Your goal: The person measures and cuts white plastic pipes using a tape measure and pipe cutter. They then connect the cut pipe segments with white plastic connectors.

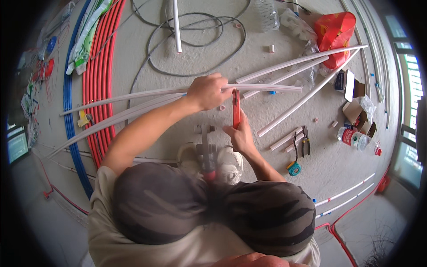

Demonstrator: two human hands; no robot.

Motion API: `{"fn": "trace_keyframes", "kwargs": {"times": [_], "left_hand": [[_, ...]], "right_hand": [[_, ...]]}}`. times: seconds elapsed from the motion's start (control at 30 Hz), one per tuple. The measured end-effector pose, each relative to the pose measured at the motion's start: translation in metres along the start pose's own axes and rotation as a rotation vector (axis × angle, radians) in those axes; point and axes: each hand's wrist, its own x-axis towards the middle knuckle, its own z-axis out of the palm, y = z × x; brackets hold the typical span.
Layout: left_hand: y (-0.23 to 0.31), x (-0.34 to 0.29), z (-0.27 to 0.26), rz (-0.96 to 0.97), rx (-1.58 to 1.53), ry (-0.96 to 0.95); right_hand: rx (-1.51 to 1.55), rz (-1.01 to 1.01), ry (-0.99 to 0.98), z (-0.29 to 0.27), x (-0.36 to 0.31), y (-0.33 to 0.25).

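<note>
I squat over a concrete floor, my knees filling the lower part of the view. My left hand (207, 92) is closed around a long white plastic pipe (262, 87) that runs across the floor from left to right. My right hand (240, 135) grips the handles of a red pipe cutter (236, 108), held upright with its head at the pipe just right of my left hand. Several more white pipes (307, 60) fan out to the upper right. A small white fitting (222, 107) lies under the pipe.
Red conduits (101, 66) and a blue conduit (67, 98) curve along the left. Grey cable (195, 42) loops at the top. Pliers (306, 141), a tape measure (293, 168), short pipe offcuts (284, 139), a bottle (353, 137), cardboard boxes (353, 109) and a red bag (334, 31) lie at right.
</note>
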Motion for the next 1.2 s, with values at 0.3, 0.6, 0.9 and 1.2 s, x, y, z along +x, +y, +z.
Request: {"fn": "trace_keyframes", "kwargs": {"times": [0.3, 0.6, 0.9, 1.2], "left_hand": [[-0.004, 0.007, 0.007, -0.038, -0.021, -0.056], [-0.012, 0.023, 0.006, -0.137, -0.042, -0.153], [-0.026, 0.029, 0.019, -0.076, -0.052, -0.135], [-0.033, 0.034, 0.023, -0.081, -0.057, -0.141]], "right_hand": [[-0.01, -0.097, -0.002, -0.007, 0.018, -0.013], [-0.022, 0.108, -0.129, -0.019, 0.036, -0.033], [-0.03, 0.199, -0.062, -0.012, 0.044, -0.02], [-0.046, 0.248, -0.121, -0.017, 0.054, -0.022]]}}
